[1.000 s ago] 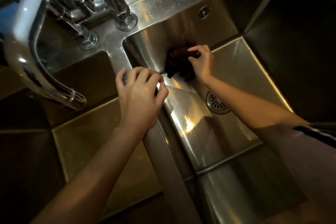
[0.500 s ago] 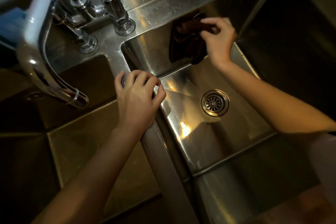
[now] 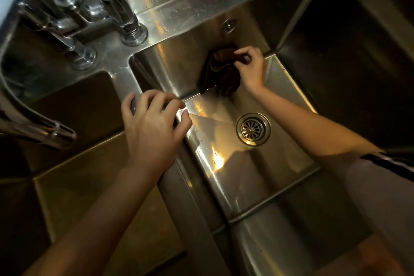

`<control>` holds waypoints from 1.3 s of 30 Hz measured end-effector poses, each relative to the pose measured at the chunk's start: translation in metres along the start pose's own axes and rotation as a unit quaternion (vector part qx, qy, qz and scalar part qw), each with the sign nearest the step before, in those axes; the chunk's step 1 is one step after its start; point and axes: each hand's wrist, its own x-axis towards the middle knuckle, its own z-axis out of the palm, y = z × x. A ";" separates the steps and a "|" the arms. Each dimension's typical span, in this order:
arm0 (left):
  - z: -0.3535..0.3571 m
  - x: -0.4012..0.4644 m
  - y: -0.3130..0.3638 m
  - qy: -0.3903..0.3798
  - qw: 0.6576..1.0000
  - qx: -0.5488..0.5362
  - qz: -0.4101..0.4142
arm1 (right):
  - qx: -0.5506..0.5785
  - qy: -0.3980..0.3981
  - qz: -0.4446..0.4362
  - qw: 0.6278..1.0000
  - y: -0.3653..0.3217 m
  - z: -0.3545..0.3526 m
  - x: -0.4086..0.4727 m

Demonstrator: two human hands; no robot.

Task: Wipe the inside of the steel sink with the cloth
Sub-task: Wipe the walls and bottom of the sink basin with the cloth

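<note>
Dark cloth point(image 3: 220, 71) bunched vs steel sink point(image 3: 174, 67) back wall.

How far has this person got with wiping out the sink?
Probably midway, though I cannot tell wiped steel from unwiped. In hand: the right hand grips a dark cloth against the back wall of the right basin, under the overflow hole. The left hand rests on the divider. The floor round the drain carries droplets, so it likely remains.
</note>
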 end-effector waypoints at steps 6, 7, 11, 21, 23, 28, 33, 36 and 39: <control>0.001 0.000 -0.002 -0.011 1.000 0.005 -0.001 | -0.059 -0.007 0.072 0.996 0.041 0.025 0.002; 0.001 0.000 -0.002 -0.014 1.000 0.005 -0.002 | -0.059 -0.003 0.071 0.996 0.040 0.024 0.002; -0.001 0.001 -0.002 -0.016 1.000 -0.001 -0.006 | -0.048 0.027 0.027 0.998 0.011 0.005 0.005; -0.006 0.001 0.002 -0.030 0.999 -0.017 -0.013 | 0.041 0.079 -0.116 0.989 -0.106 -0.073 0.014; -0.006 0.001 0.002 -0.030 0.999 -0.015 -0.016 | 0.047 0.072 -0.108 0.990 -0.105 -0.072 0.015; -0.004 0.001 0.000 -0.023 1.000 -0.012 -0.014 | -0.002 0.046 -0.045 0.998 -0.050 -0.047 0.021; -0.003 0.003 0.000 -0.027 0.999 -0.009 -0.017 | -0.129 0.003 0.032 0.991 0.017 -0.014 0.019; -0.002 0.003 -0.001 -0.024 1.000 -0.007 -0.016 | -0.145 -0.006 0.045 0.988 0.034 -0.007 0.020; -0.001 0.003 -0.001 -0.015 1.000 -0.009 -0.016 | -0.159 -0.017 0.023 0.987 0.029 -0.016 0.025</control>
